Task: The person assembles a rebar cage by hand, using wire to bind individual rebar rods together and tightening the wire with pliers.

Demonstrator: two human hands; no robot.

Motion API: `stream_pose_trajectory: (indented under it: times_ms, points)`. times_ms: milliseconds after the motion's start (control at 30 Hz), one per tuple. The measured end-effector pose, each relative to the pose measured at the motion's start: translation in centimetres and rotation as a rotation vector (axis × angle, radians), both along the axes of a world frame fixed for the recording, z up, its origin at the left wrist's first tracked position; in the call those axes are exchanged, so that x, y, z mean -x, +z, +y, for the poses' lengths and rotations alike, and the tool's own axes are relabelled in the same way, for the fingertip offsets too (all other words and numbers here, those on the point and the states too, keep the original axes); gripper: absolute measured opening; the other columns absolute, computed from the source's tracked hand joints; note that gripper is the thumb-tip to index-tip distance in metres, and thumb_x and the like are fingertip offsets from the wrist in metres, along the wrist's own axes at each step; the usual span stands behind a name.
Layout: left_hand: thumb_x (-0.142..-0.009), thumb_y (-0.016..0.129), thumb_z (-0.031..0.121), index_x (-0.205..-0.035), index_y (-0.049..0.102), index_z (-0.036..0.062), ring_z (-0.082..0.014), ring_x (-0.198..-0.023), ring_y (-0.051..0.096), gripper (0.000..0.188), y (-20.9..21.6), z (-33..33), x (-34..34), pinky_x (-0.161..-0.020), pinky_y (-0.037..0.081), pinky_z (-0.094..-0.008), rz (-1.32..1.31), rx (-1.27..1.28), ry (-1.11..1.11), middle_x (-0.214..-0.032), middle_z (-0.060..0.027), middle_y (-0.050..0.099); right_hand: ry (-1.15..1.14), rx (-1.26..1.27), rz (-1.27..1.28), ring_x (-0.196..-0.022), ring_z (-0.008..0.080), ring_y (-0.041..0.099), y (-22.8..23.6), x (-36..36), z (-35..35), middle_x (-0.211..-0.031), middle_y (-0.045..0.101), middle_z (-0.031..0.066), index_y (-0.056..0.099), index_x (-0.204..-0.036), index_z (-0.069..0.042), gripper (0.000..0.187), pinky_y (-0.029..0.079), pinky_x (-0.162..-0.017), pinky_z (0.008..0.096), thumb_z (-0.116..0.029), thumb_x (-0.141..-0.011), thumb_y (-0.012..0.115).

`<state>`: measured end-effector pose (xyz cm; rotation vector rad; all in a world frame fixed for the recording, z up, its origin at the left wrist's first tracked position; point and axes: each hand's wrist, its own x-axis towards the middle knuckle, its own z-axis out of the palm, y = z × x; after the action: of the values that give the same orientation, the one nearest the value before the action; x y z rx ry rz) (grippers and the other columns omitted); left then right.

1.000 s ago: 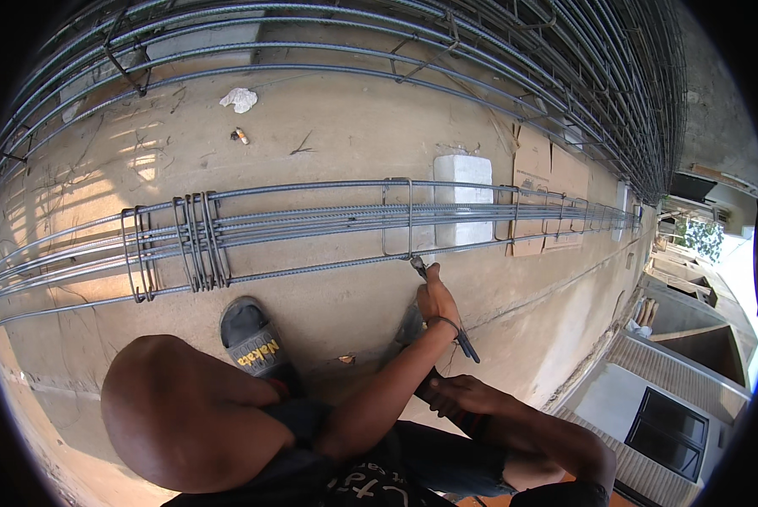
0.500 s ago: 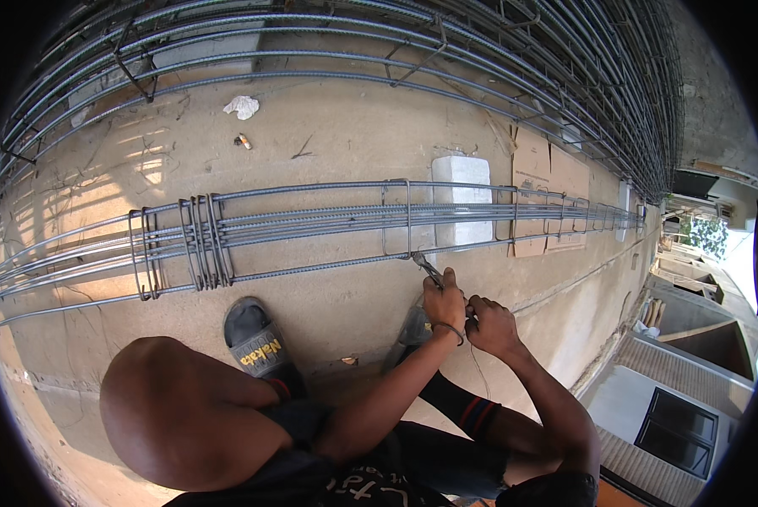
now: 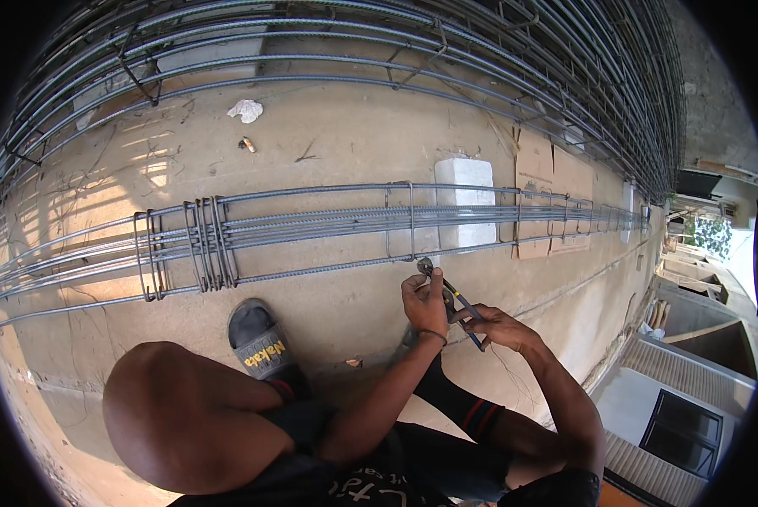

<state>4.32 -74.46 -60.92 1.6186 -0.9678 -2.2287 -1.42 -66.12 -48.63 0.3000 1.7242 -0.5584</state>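
The person's left hand [image 3: 425, 300] closes its grip around the pincers [image 3: 449, 296], whose head touches the lowest bar of the rebar cage [image 3: 311, 228] lying on the concrete floor [image 3: 336, 144]. The right hand [image 3: 501, 325], just beside it, holds the blue-tipped handles in a narrow grip, while a sandal [image 3: 260, 342] rests near the stacked stirrups [image 3: 206, 245]
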Motion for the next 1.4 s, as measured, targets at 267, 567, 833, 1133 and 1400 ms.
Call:
stream_pose_trajectory:
  times_ms: [267, 567, 833, 1133, 1400]
  points:
    - [-0.093, 0.064, 0.013, -0.101, 0.055, 0.001, -0.0154, -0.056, 0.057, 0.017, -2.0, 0.2, -0.7, -0.051, 0.047, -0.028, 0.247, -0.358, 0.052, -0.075, -0.0086, 0.062, 0.028, 0.003, 0.08, -0.086, 0.0156, 0.06, -2.4, -0.4, 3.1, -0.098, 0.063, 0.0044, 0.065, -0.096, -0.007, 0.012, 0.052, -0.07, 0.0301, -0.018, -0.09, 0.064]
    - [-0.097, 0.06, 0.029, -0.107, 0.057, 0.0075, -0.0093, -0.047, 0.043, 0.024, -2.4, -0.7, -1.2, -0.042, 0.033, -0.0242, 0.336, -0.621, -0.08, -0.069, -0.005, 0.058, -0.074, 0.03, 0.351, -0.071, 0.0109, 0.052, -3.4, -3.5, 1.7, -0.076, 0.046, 0.0015, 0.052, -0.079, -0.003, 0.036, 0.048, -0.062, 0.0306, -0.033, -0.098, 0.058]
    - [-0.094, 0.063, 0.039, -0.106, 0.054, 0.0095, -0.0029, -0.042, 0.028, 0.033, -1.6, -1.9, -0.1, -0.038, 0.024, -0.02, 0.405, -0.946, -0.298, -0.086, -0.0038, 0.056, -0.112, 0.242, 0.192, -0.083, 0.011, 0.056, 1.6, -3.5, 2.2, -0.084, 0.056, 0.001, 0.062, -0.105, -0.003, 0.019, 0.05, -0.072, 0.0297, -0.021, -0.097, 0.06]
    - [-0.098, 0.054, 0.042, -0.1, 0.053, 0.0098, -0.0038, -0.039, 0.027, 0.032, 0.4, -1.6, 0.4, -0.036, 0.024, -0.02, 0.577, -0.991, -0.183, -0.082, -0.0027, 0.056, -0.374, 0.281, -0.035, -0.091, 0.0211, 0.07, 3.2, 0.3, 5.9, -0.119, 0.065, 0.0127, 0.061, -0.122, 0.0, 0.035, 0.057, -0.082, 0.0333, -0.002, -0.088, 0.065]
    - [-0.097, 0.059, 0.037, -0.089, 0.058, 0.0082, -0.0051, -0.04, 0.035, 0.03, -1.2, -0.7, 0.0, -0.036, 0.024, -0.0226, 0.286, -0.44, -0.429, -0.07, -0.0031, 0.058, 0.004, 0.063, -0.321, -0.091, 0.0177, 0.068, -3.8, -6.5, 4.4, -0.112, 0.068, 0.0056, 0.066, -0.115, -0.007, 0.026, 0.052, -0.075, 0.0309, -0.005, -0.089, 0.065]
